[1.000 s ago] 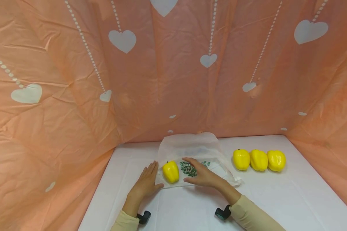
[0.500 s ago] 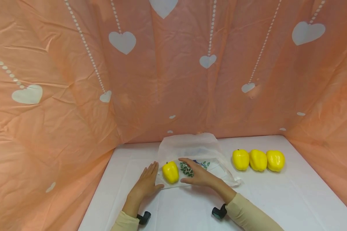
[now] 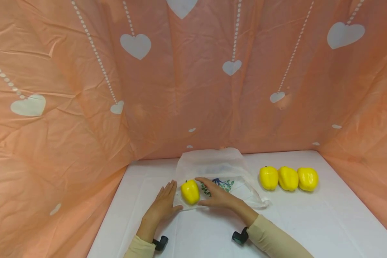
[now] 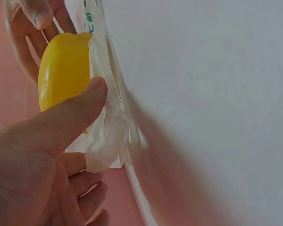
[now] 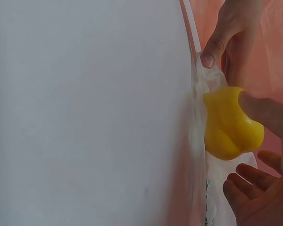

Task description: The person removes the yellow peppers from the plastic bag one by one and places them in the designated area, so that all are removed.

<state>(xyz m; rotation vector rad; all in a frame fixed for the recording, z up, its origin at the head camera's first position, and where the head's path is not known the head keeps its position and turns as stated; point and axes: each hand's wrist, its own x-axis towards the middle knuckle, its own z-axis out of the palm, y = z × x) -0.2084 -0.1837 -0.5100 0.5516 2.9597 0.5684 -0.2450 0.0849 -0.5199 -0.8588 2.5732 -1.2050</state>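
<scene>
A yellow bell pepper (image 3: 190, 192) lies on the left end of a thin white plastic bag (image 3: 209, 161) printed with green leaves. My left hand (image 3: 161, 205) rests flat at the bag's left end, fingers straight; its thumb (image 4: 80, 106) lies on the bag's edge in the left wrist view. From the right, my right hand (image 3: 217, 195) reaches to the pepper, thumb and fingers spread wide. In the right wrist view the right thumb (image 5: 264, 110) overlaps the pepper (image 5: 231, 127); whether it touches, I cannot tell.
Three more yellow bell peppers (image 3: 288, 178) stand in a row to the right of the bag on the white table (image 3: 293, 222). A peach curtain (image 3: 193, 89) with white hearts hangs behind and at both sides. Each wrist carries a black camera mount (image 3: 240, 236).
My right hand has moved left over the bag, up to the right side of the pepper, and more of the print shows behind it. The left hand has stayed put.
</scene>
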